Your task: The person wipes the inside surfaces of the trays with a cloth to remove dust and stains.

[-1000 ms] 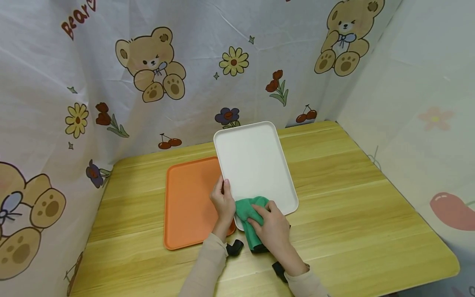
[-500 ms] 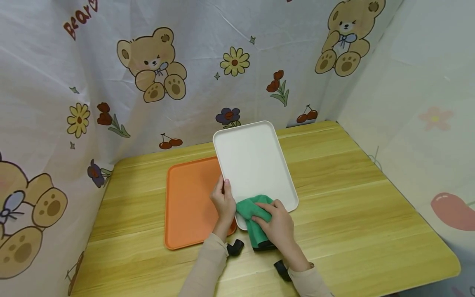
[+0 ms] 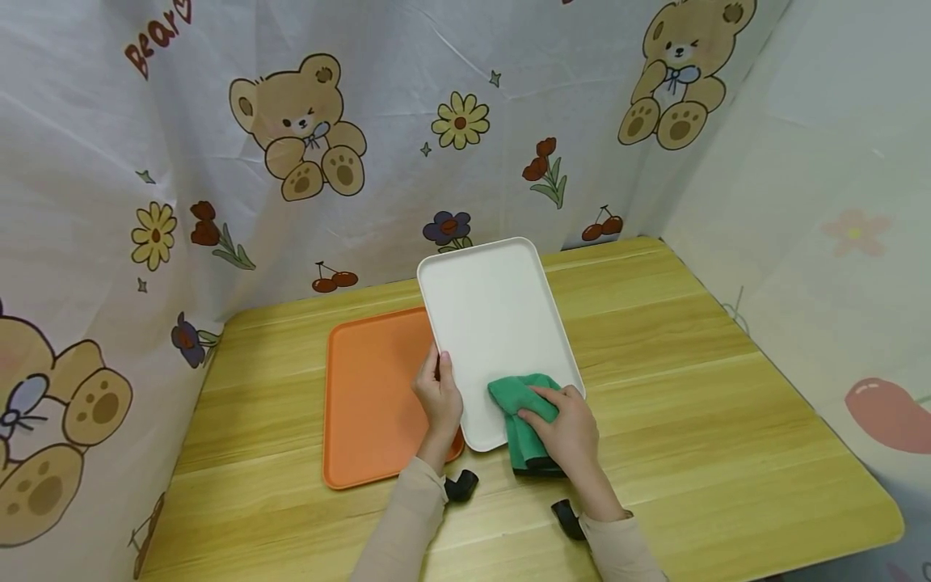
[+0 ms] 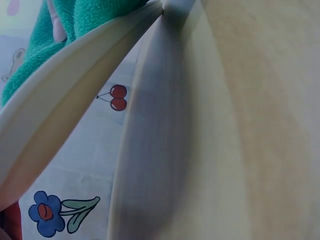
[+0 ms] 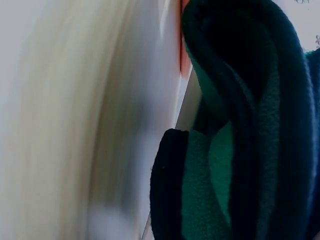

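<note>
My left hand (image 3: 440,398) grips the left edge of a white rectangular tray (image 3: 494,315), thumb on its face and the other fingers mostly hidden behind. The tray is held tilted, its left side overlapping an orange tray (image 3: 374,404) in the head view. At the white tray's lower right, my right hand (image 3: 570,428) pinches a green cloth (image 3: 520,396) against the surface. Part of the cloth with a dark border hangs below the tray's near edge. Close up, the left wrist view has the white tray's rim (image 4: 75,75) and the fuzzy cloth (image 4: 95,15); the right wrist view shows the cloth's dark-edged folds (image 5: 250,125).
The orange tray lies flat on a wood-grain table (image 3: 691,388), left of the hands. A white curtain (image 3: 393,194) printed with bears and flowers hangs behind the table, and a pale printed sheet (image 3: 822,283) stands along the right side. Black wrist-camera pieces (image 3: 461,487) sit under the wrists.
My right hand has slid the green cloth rightward across the lower part of the white tray, from its left corner toward its right corner. The left hand and both trays stay put.
</note>
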